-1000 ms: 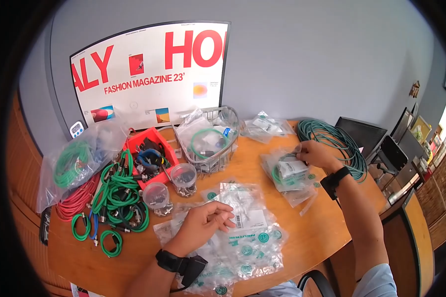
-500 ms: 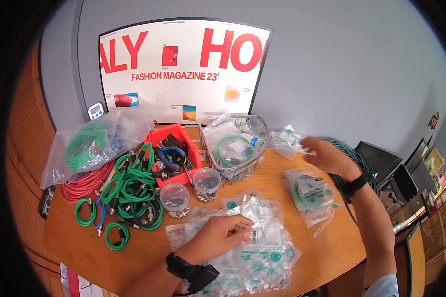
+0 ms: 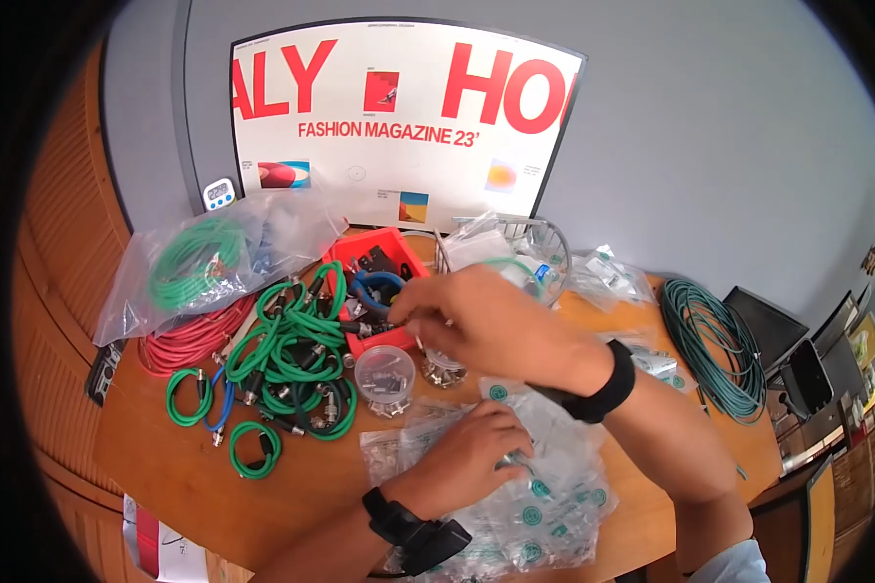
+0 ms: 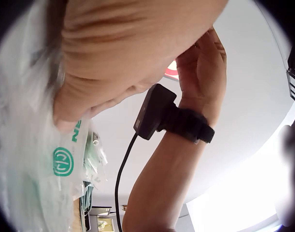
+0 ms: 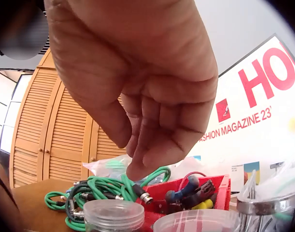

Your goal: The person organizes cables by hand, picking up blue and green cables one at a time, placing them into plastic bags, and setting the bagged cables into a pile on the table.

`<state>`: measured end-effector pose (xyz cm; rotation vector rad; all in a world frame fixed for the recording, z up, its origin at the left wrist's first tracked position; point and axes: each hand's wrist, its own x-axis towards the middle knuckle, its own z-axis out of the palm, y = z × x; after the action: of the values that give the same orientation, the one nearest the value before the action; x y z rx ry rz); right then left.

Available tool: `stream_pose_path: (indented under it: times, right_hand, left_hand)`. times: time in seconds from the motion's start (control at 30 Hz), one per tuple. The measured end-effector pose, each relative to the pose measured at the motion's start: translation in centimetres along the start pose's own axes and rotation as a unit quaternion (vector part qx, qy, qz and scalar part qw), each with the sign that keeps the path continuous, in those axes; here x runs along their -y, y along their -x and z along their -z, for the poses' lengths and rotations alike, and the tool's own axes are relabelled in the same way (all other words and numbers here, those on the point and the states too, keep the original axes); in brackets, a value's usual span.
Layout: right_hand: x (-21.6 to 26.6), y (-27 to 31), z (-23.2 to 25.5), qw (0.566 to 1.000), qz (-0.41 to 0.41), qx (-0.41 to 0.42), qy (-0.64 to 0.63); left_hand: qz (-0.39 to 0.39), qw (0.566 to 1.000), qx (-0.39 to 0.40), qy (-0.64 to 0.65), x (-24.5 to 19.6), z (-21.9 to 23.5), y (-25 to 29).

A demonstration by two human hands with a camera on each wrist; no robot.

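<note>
My left hand [image 3: 467,457] rests on a pile of clear plastic bags [image 3: 554,486] with green print. In the left wrist view its fingertips press at the crinkled plastic [image 4: 36,183]. My right hand [image 3: 486,316] hangs in the air, palm down, fingers loosely curled and nothing between them. Beneath it, in the right wrist view, are two clear round tubs [image 5: 113,212] and a red bin [image 5: 222,188] of connectors and tools. The head view shows one tub [image 3: 384,374] fully; the other [image 3: 442,369], holding small metal parts, is partly hidden by the right hand.
Green cables [image 3: 292,360] with connectors lie tangled at left, beside red cable [image 3: 199,335] and a large bag of green coils [image 3: 199,257]. Behind stand a wire basket [image 3: 554,253] and a monitor [image 3: 408,117]. A dark green cable coil [image 3: 715,350] lies at right.
My right hand has swung from the bagged items at right, across to the left, over the tubs. The left hand's fingers have lowered onto the bags. The head view has turned left.
</note>
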<state>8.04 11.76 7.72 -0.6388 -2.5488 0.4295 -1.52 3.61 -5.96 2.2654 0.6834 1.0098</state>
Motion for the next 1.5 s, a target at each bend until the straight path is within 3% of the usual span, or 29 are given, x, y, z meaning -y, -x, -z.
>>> stream_pose_path:
  times: [0.1,0.13,0.3,0.37,0.43,0.47,0.5,0.57,0.63,0.7,0.87,0.93,1.03,1.13,1.27,1.5]
  right_hand:
    - [-1.3,1.4,0.8,0.996,-0.040,-0.020,-0.083]
    - [-0.9,2.4,1.9,0.996,-0.080,0.017,-0.042]
    - [-1.3,11.1,4.0,0.973,-0.171,-0.035,-0.151]
    - [-0.4,13.4,5.2,0.955,-0.206,-0.053,-0.205]
    - [0.6,15.0,6.3,0.946,-0.206,-0.017,-0.251]
    - [0.4,15.5,6.4,0.970,-0.156,0.010,-0.186]
    - [0.9,15.5,6.4,0.970,-0.158,0.005,-0.185]
    - [2.3,14.6,6.0,0.980,-0.184,0.068,-0.027]
    - [2.0,14.5,5.1,0.970,-0.235,0.054,0.027]
    - [0.8,14.3,4.3,0.949,-0.264,-0.026,-0.172]
    - [-0.8,14.0,3.1,0.910,-0.242,-0.126,-0.311]
    - [-0.7,14.2,2.9,0.914,-0.230,-0.093,-0.321]
    - [-1.5,15.1,2.5,0.937,-0.236,-0.051,-0.253]
    - [-1.3,15.0,2.2,0.945,-0.253,-0.060,-0.201]
    - [-0.7,14.6,2.2,0.936,-0.255,-0.079,-0.229]
    - [-0.4,14.8,1.2,0.939,-0.253,-0.102,-0.209]
  left_hand:
    - [0.011,0.999,-0.037,0.009,0.1,0.1,0.0]
    - [0.021,0.997,-0.069,0.034,0.1,0.1,-0.1]
    - [0.024,0.979,-0.183,0.085,-0.6,0.6,-0.5]
    - [0.172,0.936,-0.193,0.240,-0.5,0.2,-0.5]
    - [0.162,0.921,-0.192,0.297,0.1,0.1,-0.5]
    - [0.156,0.902,-0.194,0.352,0.2,0.4,-0.4]
    - [0.154,0.904,-0.189,0.352,0.0,0.5,-0.4]
    - [0.181,0.834,-0.191,0.484,-1.5,1.6,-0.6]
    - [0.173,0.853,-0.162,0.465,-1.1,1.7,-0.6]
    - [0.172,0.737,-0.211,0.618,-1.7,2.3,-0.9]
    - [0.173,0.791,-0.226,0.542,-1.5,2.6,-0.7]
    - [0.200,0.855,-0.236,0.415,-1.4,2.2,-0.8]
    - [0.209,0.825,-0.226,0.474,-1.3,2.3,-0.7]
    - [0.196,0.852,-0.195,0.445,-0.7,2.4,-0.5]
    - [0.184,0.850,-0.200,0.451,-0.8,2.4,-0.6]
    - [0.210,0.810,-0.212,0.505,-0.2,2.0,-0.4]
